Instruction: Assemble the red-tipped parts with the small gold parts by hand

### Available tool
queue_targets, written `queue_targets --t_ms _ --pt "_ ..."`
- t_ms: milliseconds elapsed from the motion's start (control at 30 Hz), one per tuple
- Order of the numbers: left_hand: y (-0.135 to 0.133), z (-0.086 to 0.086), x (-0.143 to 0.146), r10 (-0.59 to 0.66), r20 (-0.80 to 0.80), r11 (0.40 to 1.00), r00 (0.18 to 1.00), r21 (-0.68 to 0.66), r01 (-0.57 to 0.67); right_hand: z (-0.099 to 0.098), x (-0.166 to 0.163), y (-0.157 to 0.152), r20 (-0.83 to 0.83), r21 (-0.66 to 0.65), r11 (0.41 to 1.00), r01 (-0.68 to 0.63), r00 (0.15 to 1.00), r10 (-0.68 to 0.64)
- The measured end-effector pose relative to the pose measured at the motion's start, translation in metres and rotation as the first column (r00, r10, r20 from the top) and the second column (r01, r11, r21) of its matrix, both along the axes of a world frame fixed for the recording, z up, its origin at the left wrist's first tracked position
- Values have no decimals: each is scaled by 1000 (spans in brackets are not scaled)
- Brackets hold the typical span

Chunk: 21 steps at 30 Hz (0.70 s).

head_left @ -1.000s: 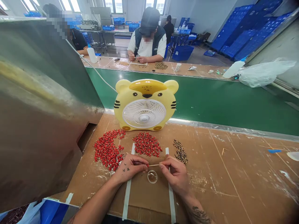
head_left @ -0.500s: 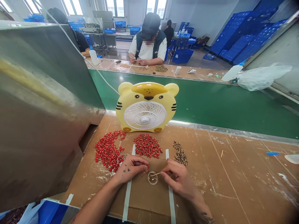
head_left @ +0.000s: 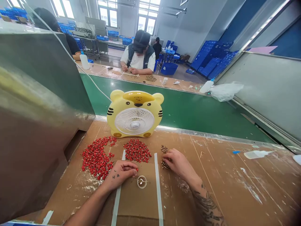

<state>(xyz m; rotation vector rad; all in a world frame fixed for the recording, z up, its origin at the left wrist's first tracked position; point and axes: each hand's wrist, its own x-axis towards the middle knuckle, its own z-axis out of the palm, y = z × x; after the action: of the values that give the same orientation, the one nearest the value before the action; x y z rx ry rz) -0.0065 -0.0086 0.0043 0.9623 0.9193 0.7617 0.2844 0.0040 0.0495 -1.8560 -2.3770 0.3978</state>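
Observation:
My left hand (head_left: pixel 122 174) is closed in a pinch on a small red piece (head_left: pixel 136 169), beside the small round clear dish (head_left: pixel 141 186) on the cardboard mat. A thin stick (head_left: pixel 145 181) lies across this dish, which has some clear liquid in it. My right hand (head_left: pixel 178 164) reaches over the small heap of black and gold beads (head_left: pixel 164 148), fingers bent together and fingertips down among them. Whatever is between those fingertips is too small to make out. Just beyond my left hand lies a heap of red pieces (head_left: pixel 137 150).
A larger red heap (head_left: pixel 96 160) lies to the left, near a metal housing (head_left: pixel 47 110). A yellow tiger-faced fan (head_left: pixel 135 114) stands behind the heaps, before a green belt (head_left: pixel 188 108). Across it a co-worker (head_left: pixel 139 56) sits handling small parts. A bottle (head_left: pixel 256 154) lies at right.
My right hand has let go of the stick, left it in the dish, and moved right and up to the black and gold beads. The left hand keeps its pinch. The view has shifted rightward.

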Motion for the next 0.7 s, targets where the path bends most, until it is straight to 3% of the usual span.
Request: queue_targets --t_ms 100,233,467,600,700 --pt "0 0 0 8 8 1000 1000 -1 -8 -3 -12 4 87 -45 998 -40 995 44" --pt "-1 -2 0 24 8 1000 1000 9 -24 -14 -22 10 99 -31 999 11 995 -8" --pt "-3 0 1 38 15 999 999 17 -38 -7 -16 6 -55 67 995 69 996 -65" --pt "-3 0 2 38 18 999 999 34 -38 -10 -21 -7 -314 94 991 95 947 -61" --pt "-4 0 2 54 14 998 998 42 -54 -19 -36 -15 -632 4 995 102 771 -77"
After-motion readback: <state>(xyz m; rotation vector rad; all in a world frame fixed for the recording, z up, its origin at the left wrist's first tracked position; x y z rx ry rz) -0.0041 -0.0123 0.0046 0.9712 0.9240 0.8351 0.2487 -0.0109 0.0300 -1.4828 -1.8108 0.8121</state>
